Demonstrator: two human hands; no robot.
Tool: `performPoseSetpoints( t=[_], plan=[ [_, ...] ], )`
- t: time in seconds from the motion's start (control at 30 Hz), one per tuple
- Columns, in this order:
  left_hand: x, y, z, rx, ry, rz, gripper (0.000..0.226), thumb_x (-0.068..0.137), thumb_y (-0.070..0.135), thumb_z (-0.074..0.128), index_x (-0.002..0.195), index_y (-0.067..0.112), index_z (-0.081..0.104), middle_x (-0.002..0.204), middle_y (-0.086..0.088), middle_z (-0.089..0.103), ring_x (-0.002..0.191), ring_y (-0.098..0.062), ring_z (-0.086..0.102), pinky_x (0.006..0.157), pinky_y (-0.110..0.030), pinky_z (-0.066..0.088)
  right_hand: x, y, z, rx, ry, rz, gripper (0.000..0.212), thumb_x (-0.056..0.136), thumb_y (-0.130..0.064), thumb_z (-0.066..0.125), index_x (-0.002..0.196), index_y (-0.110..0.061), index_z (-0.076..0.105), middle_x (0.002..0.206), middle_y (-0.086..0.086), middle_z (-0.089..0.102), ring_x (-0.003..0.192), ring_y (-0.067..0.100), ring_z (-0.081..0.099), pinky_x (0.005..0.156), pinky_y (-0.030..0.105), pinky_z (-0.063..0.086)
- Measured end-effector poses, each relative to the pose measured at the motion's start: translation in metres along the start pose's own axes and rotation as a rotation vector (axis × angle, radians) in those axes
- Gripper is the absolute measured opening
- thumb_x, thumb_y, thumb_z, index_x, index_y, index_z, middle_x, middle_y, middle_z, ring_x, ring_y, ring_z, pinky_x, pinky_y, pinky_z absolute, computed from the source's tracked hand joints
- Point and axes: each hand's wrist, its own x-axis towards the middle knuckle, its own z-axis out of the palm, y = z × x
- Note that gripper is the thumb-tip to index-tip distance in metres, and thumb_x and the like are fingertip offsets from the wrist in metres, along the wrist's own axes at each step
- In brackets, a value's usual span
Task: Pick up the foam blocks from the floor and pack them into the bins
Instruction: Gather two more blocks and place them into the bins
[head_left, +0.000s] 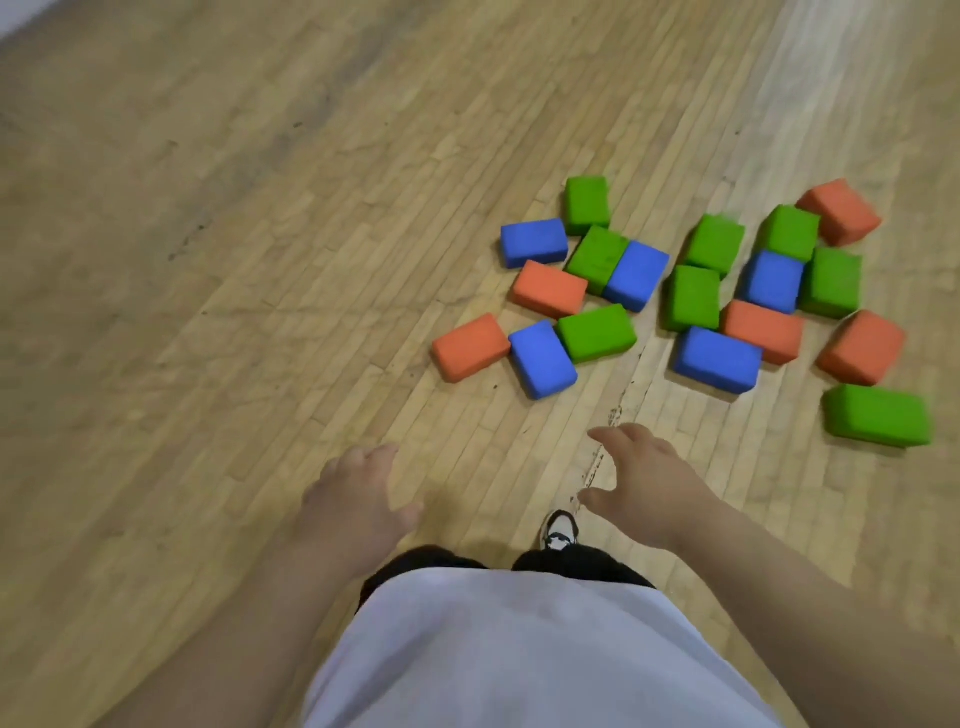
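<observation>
Blocks of rectangular green, blue and orange foam (597, 332) lie scattered on the pale wooden strip floor (260, 260) at centre right of the frame. Below them, left hand (358, 499) and right hand (644, 483) hover empty, fingers spread and relaxed, apparently clear of the floor.

green, blue, orange foam blocks (597, 332), tan floor (260, 260)
</observation>
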Motion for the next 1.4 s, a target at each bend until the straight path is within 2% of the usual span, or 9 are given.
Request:
performPoseSetpoints(
  t=[0.2,0.47,0.7,0.8,0.93,1.0,1.1,1.23,1.4],
  plan=[
    [0.081,0.05,-0.059,-0.049,0.016,-0.037,0.086,0.091,0.062,0.057,0.16,0.03,0.017,0.164,0.001,0.023,0.148,-0.024,0.024,0.117,-0.044,0.033,0.108,0.007,-0.105,-0.14,-0.021,-0.093,0.084,0.083,-0.055,0.066,0.155,-0.032,0.03,0.154,0.004,0.035,0.136,0.033,0.04,0.11,0.045,0.04],
    [0.262,0.076,-0.118,-0.031,-0.124,0.01,0.082,0.094,0.059,0.053,0.161,0.03,0.015,0.165,0.0,0.019,0.149,-0.025,0.022,0.117,-0.045,0.031,0.263,-0.007,-0.164,-0.178,-0.111,-0.03,0.085,0.084,-0.057,0.064,0.157,-0.033,0.026,0.162,0.007,0.026,0.143,0.034,0.033,0.114,0.046,0.035],
    [0.45,0.086,-0.13,0.036,-0.252,0.02,0.079,0.09,0.055,0.062,0.155,0.032,0.024,0.147,-0.007,0.037,0.133,-0.033,0.043,0.104,-0.049,0.045,0.44,-0.006,-0.182,-0.277,-0.231,-0.035,0.092,0.081,-0.058,0.069,0.157,-0.029,0.025,0.161,0.011,0.026,0.141,0.038,0.035,0.112,0.048,0.039],
    [0.53,0.082,-0.099,0.085,-0.272,-0.006,0.081,0.084,0.057,0.066,0.151,0.034,0.028,0.141,-0.005,0.042,0.126,-0.032,0.044,0.099,-0.049,0.047,0.534,0.003,-0.15,-0.264,-0.279,-0.048,0.095,0.079,-0.054,0.074,0.156,-0.028,0.026,0.158,0.009,0.029,0.138,0.038,0.038,0.109,0.048,0.042],
    [0.711,0.071,0.065,0.081,-0.393,-0.015,0.094,0.062,0.074,0.078,0.141,0.057,0.029,0.134,0.009,0.039,0.118,-0.031,0.044,0.101,-0.059,0.045,0.686,0.028,-0.067,-0.326,-0.339,-0.145,0.098,0.076,-0.053,0.077,0.155,-0.028,0.025,0.155,0.007,0.032,0.136,0.035,0.038,0.106,0.048,0.045],
    [0.774,0.064,0.135,0.088,-0.364,-0.016,0.097,0.063,0.075,0.079,0.142,0.06,0.025,0.145,0.007,0.037,0.124,-0.033,0.042,0.107,-0.063,0.041,0.761,0.051,-0.012,-0.406,-0.352,-0.187,0.103,0.074,-0.058,0.078,0.155,-0.03,0.021,0.157,0.006,0.029,0.138,0.033,0.037,0.105,0.048,0.045],
    [0.827,0.057,0.186,0.095,-0.275,0.032,0.097,0.083,0.067,0.068,0.158,0.044,0.01,0.162,-0.009,0.024,0.146,-0.036,0.029,0.117,-0.052,0.033,0.851,0.085,0.075,-0.508,-0.409,-0.261,0.112,0.07,-0.066,0.078,0.156,-0.032,0.016,0.158,0.005,0.029,0.14,0.032,0.036,0.108,0.047,0.043],
    [0.883,0.03,0.264,0.029,-0.273,-0.03,0.096,0.082,0.071,0.066,0.159,0.042,0.016,0.158,-0.007,0.035,0.141,-0.035,0.039,0.111,-0.047,0.038,0.909,0.122,0.161,-0.573,-0.537,-0.307,0.122,0.061,-0.074,0.079,0.156,-0.037,0.012,0.156,0.001,0.033,0.141,0.03,0.037,0.109,0.047,0.043],
    [0.865,-0.005,0.27,-0.002,-0.304,0.033,0.095,0.077,0.08,0.062,0.151,0.063,0.005,0.154,-0.003,0.045,0.139,-0.033,0.04,0.111,-0.049,0.039,0.914,0.139,0.177,-0.546,-0.534,-0.31,0.115,0.06,-0.067,0.082,0.151,-0.051,0.012,0.136,0.0,0.041,0.117,0.032,0.055,0.086,0.042,0.053]
  ],
)
